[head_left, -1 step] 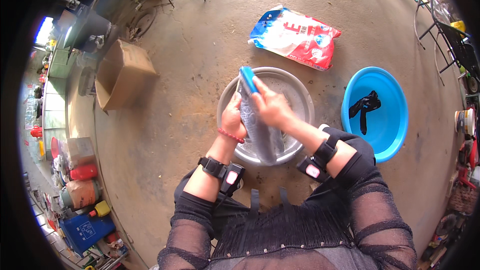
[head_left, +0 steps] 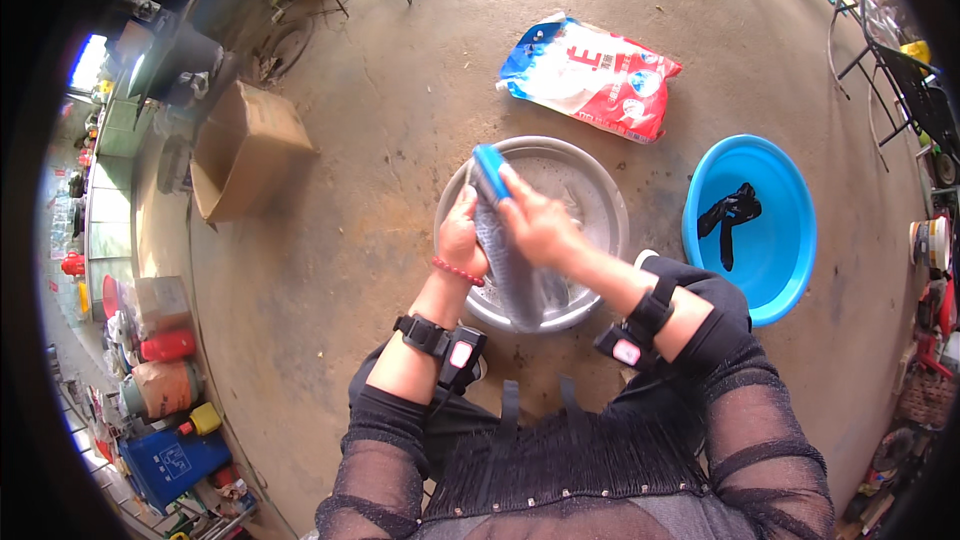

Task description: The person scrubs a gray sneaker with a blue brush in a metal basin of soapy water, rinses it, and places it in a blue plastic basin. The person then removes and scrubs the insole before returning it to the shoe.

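A blue-backed brush (head_left: 488,162) is gripped in my right hand (head_left: 545,228), against the upper end of a long, dark grey, textured piece (head_left: 514,285). Motion blurs this piece, and I cannot tell whether it is cloth or a shoe. My left hand (head_left: 463,238), with a red bead bracelet at its wrist, closes on its left side. Both hands work above a grey basin (head_left: 606,174) holding cloudy, sudsy water. Beneath the hands, part of the basin is hidden.
To the right, a blue basin (head_left: 790,285) holds a dark, crumpled cloth (head_left: 738,207). A red, white and blue plastic bag (head_left: 590,78) lies beyond the grey basin. Further left stands an open cardboard box (head_left: 250,150). Cluttered goods line the left side; a black metal rack (head_left: 885,65) stands far right.
The brush and my right hand have shifted slightly left and down. The lower end of the grey piece has swung a little left.
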### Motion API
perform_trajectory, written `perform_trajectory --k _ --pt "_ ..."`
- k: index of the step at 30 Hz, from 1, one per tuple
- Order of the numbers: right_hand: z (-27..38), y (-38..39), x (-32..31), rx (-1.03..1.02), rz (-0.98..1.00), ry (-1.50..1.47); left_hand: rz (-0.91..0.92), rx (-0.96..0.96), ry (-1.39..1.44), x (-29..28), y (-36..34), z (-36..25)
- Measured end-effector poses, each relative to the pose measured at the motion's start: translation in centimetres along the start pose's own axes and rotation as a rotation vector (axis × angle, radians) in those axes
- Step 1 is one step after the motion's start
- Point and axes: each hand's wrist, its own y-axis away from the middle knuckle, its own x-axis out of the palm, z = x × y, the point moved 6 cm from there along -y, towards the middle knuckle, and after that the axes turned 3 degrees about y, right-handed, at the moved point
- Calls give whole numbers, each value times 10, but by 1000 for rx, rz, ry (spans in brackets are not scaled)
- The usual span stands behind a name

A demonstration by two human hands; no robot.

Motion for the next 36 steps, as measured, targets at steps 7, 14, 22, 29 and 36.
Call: perform_trajectory --k 7,14,22,29,36 --pt "2 -3 -12 -4 -116 -118 47 57 -135 13 5 0" --pt "0 1 -4 11 -17 -6 -21 118 -99 0 0 -6" --pt "4 7 11 50 236 -1 -119 166 -81 -13 -2 -14" --pt "6 9 3 35 32 -73 -14 121 -38 -13 -7 -16" --pt "-26 -1 15 -95 -47 -42 16 -17 41 -11 -5 -4"
